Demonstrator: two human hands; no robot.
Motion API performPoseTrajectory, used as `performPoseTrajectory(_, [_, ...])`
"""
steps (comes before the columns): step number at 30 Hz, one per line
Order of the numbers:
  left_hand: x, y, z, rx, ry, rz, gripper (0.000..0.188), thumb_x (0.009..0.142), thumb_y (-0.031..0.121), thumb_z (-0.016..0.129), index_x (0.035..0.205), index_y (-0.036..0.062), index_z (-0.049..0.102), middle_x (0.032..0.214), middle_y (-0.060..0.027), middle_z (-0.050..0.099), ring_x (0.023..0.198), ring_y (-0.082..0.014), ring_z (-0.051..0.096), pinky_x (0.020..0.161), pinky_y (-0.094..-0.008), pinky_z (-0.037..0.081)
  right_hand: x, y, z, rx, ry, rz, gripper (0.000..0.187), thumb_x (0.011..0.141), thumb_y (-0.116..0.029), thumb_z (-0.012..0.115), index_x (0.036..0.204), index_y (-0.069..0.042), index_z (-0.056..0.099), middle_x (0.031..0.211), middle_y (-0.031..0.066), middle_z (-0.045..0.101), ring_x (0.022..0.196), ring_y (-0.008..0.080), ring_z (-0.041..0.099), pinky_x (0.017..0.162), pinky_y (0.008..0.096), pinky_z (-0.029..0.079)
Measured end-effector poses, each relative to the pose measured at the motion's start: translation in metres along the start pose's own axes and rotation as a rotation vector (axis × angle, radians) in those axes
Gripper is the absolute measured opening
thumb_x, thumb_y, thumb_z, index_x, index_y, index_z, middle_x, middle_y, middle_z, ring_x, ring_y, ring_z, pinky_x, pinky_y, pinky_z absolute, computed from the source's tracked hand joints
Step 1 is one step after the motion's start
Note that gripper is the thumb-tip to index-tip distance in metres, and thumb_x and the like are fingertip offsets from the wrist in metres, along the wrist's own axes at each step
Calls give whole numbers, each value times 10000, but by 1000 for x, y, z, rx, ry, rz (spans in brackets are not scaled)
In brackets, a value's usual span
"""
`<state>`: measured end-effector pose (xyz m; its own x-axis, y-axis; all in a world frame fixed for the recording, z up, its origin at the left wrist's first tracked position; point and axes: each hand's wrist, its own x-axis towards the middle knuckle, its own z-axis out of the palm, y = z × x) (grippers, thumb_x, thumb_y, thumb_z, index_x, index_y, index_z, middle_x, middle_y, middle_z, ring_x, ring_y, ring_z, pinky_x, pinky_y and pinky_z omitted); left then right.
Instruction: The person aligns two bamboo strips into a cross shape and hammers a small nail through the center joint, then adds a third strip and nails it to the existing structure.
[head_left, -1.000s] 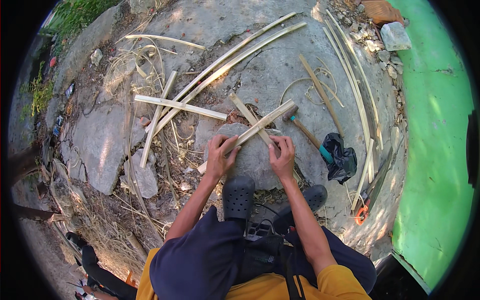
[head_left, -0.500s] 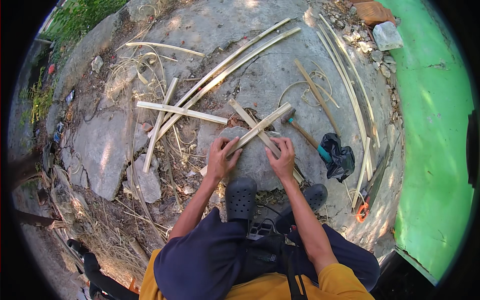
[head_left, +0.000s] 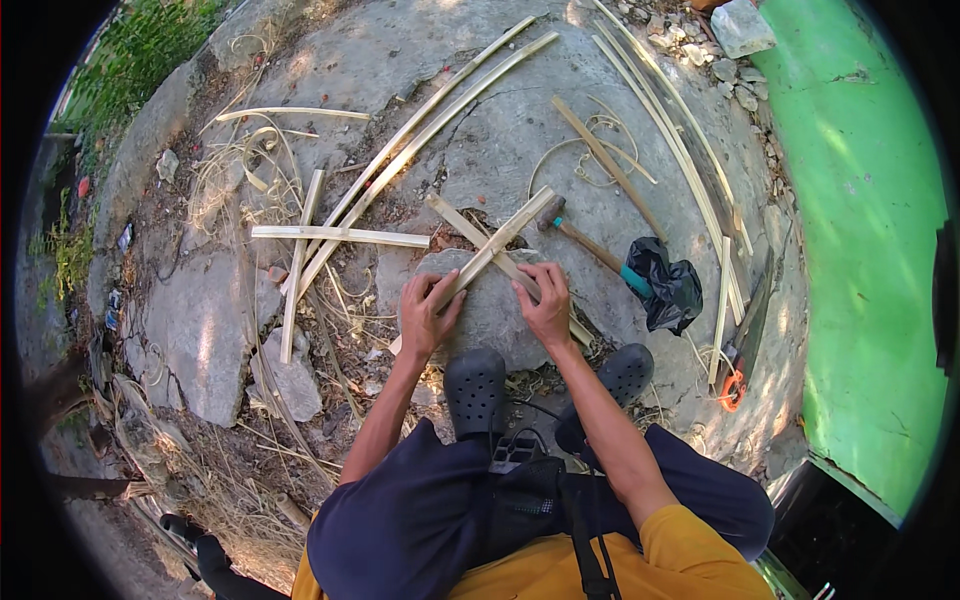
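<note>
Two pale split-wood strips cross in an X over a flat grey stone (head_left: 487, 325) in front of my feet. My left hand (head_left: 426, 314) is closed round the lower part of the upper strip (head_left: 518, 222), which slants up to the right. With thumb and fingers, my right hand (head_left: 545, 308) grips the lower strip (head_left: 455, 219) just below the crossing. That strip passes beneath the other and its near end shows past my right hand. To the left lies a second crossed pair of strips (head_left: 385, 238), untouched.
A hammer (head_left: 590, 244) lies right of the stone, its teal grip against a black plastic bag (head_left: 668, 290). Farther right are long strips (head_left: 690, 160) and a saw with an orange handle (head_left: 733, 390), beside a green surface (head_left: 860, 250). Wood shavings (head_left: 250, 165) lie at far left.
The whole view has shifted a little, with the surroundings sliding left in the picture. Both hands keep their hold, and the crossed strips look the same.
</note>
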<state>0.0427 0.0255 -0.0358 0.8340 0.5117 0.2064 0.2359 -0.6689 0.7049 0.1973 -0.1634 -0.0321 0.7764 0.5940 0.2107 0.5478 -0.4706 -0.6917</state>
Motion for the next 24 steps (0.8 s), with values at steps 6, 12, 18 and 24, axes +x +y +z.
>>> performPoseTrajectory(6, [-1,0,0,6,11,3,442,862,158,871,1293,130,780,1041,-78,680,958,-272,638,885,-415,484,-1,0,-1,8,-4,-1,300,902,-136,814,1187,-93,732,1079,99,629,1037,320,635,954,456,474])
performPoseTrajectory(12, [0,1,-2,12,8,8,444,853,154,879,1287,143,786,1050,-81,695,945,-273,637,875,-407,489,-1,-4,-2,16,-2,9,300,903,-136,816,1188,-86,735,1077,102,625,1033,318,633,960,456,472])
performPoseTrajectory(18, [-1,1,-5,24,-14,17,442,869,188,870,1299,137,781,1037,-60,667,984,-255,634,896,-412,469,0,-6,-1,7,0,1,291,903,-131,814,1180,-85,734,1075,102,625,1032,321,633,963,462,473])
performPoseTrajectory(24, [0,3,-4,36,-11,41,449,868,191,870,1303,136,778,1028,-61,659,982,-254,631,889,-413,463,1,-5,-2,11,-3,5,287,900,-125,812,1173,-86,734,1076,104,628,1035,326,635,957,467,475])
